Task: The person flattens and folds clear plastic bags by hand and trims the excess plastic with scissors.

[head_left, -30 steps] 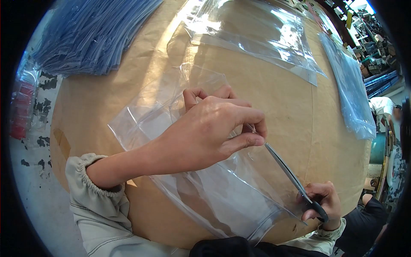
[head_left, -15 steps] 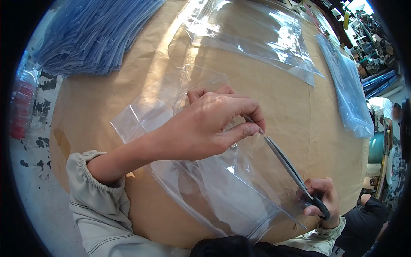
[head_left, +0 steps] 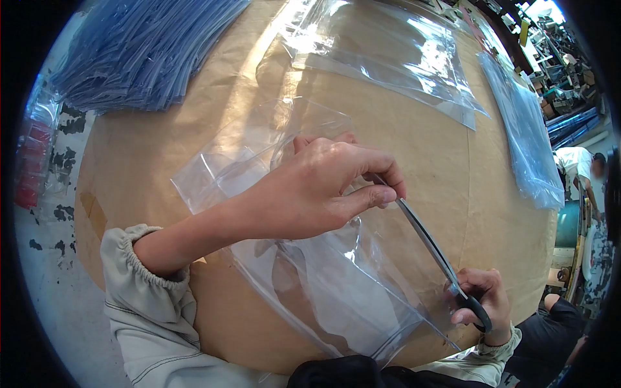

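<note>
Clear plastic (head_left: 356, 278): it lies under the left hand (head_left: 317, 191) and spreads out on two sides of those fingers, down toward the person and up past the knuckles.
Left fingers: the thumb and pointing finger are pinched together on a thin edge of the plastic; the other fingers are bent and partly hidden.
Right fingers: the right hand (head_left: 488, 294) is curled around the black handle of the scissors (head_left: 432, 249), down and to the right of the left fingers.
Scissor tip: up at the left thumb and pointing finger; I cannot tell if it touches them.
Blades: half a second ago they stood a little apart near the tip; now they look close together, and the tip has come a bit higher.
Left hand move: just a tiny bit to the right since then.
Blue plastic pile (head_left: 142, 55): far up and left of the left fingers, looking the same as before.
</note>
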Tool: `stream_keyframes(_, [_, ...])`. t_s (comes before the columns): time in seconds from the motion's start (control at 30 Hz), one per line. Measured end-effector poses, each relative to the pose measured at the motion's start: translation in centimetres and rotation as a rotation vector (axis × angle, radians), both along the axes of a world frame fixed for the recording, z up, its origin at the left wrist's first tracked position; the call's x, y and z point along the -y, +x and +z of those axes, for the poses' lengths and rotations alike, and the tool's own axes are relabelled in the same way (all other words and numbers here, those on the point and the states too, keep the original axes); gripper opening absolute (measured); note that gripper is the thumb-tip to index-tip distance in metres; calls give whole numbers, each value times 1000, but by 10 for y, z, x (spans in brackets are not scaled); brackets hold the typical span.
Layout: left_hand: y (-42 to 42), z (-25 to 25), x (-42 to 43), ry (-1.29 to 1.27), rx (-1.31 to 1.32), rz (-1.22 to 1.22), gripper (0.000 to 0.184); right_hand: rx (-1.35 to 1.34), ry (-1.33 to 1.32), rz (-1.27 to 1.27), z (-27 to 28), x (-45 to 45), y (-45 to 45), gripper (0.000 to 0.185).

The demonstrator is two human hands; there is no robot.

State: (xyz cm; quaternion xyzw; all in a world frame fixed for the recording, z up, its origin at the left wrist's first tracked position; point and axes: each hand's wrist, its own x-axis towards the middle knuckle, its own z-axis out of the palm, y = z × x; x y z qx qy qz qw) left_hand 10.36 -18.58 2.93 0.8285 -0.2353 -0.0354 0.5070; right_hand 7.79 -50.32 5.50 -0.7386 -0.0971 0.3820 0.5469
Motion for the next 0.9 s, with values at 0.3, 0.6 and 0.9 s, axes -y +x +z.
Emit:
stream_keyframes(0.3, [0, 8, -3, -152, -242, -4, 19, 52, -41, 35, -1, 2, -2, 41])
stream_keyframes(0.6, [3, 2, -4, -226, -235, -19, 20, -11, 65, 24, 0, 2, 2, 41])
stream_keyframes(0.9, [3, 0, -5, -221, -195, -32, 18, -38, 78, 10, -2, -6, 0, 42])
